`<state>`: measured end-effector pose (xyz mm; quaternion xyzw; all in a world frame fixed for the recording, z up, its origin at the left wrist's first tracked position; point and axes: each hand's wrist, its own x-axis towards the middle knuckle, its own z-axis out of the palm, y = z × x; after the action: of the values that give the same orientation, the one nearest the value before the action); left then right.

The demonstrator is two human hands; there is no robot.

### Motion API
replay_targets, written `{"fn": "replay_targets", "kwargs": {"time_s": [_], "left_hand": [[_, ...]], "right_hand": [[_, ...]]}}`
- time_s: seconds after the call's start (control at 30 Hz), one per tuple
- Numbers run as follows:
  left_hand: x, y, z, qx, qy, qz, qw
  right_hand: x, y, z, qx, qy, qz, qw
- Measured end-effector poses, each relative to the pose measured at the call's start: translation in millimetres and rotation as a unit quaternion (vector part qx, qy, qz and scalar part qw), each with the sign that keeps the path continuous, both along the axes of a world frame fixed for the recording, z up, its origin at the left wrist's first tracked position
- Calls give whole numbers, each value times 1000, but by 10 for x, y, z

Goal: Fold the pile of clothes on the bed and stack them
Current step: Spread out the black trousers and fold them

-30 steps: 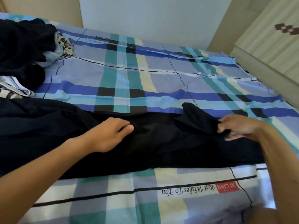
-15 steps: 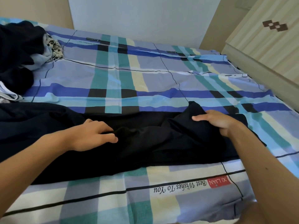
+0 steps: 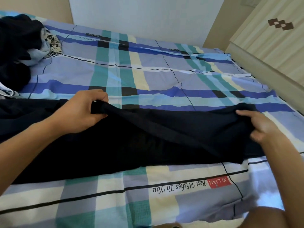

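Observation:
A long black garment [image 3: 148, 142] lies across the near part of the bed, stretched from left to right. My left hand [image 3: 82, 112] grips a bunch of its upper edge and holds it raised a little off the sheet. My right hand [image 3: 261, 125] pinches the garment's right end, thumb above the cloth and fingers under it. The fabric sags between the two hands. A pile of unfolded clothes [image 3: 18, 51], mostly dark with a light blue piece and a floral piece, sits at the far left of the bed.
The bed [image 3: 164, 76] carries a blue, teal and cream checked sheet, bare across its middle and far side. A pale wooden wardrobe [image 3: 266, 40] stands close along the right edge. A white wall lies behind the bed. My knee shows at the bottom right.
My left hand went from resting on the cloth to gripping its upper edge, which it has lifted. My right hand moved right and now pinches the garment's end, pulling it straighter.

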<state>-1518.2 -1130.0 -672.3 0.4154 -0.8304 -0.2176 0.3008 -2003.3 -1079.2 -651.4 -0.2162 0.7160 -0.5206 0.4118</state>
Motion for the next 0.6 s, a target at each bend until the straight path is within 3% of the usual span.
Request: {"fn": "replay_targets", "kwargs": {"time_s": [0.13,0.23,0.3,0.37,0.43,0.5,0.6], "left_hand": [[-64,61,12,-63,-7,2,998],[-77,98,-1,-81,-44,-12,996],[-67,137,-51,-24,-130,-52,990],[-73,198,-113,49,-226,-90,969],[-124,266,-172,100,-293,-113,944],[-203,330,-224,102,-340,-127,926],[-336,424,-238,96,-322,-159,928]], "right_hand": [[-47,-88,-83,-3,62,-8,998],[-137,-105,-87,-2,60,43,997],[-107,-48,-107,77,108,147,980],[-5,24,-116,175,155,248,940],[29,68,-107,204,160,298,919],[-6,48,-79,187,144,310,921],[-11,5,18,97,153,214,960]]}}
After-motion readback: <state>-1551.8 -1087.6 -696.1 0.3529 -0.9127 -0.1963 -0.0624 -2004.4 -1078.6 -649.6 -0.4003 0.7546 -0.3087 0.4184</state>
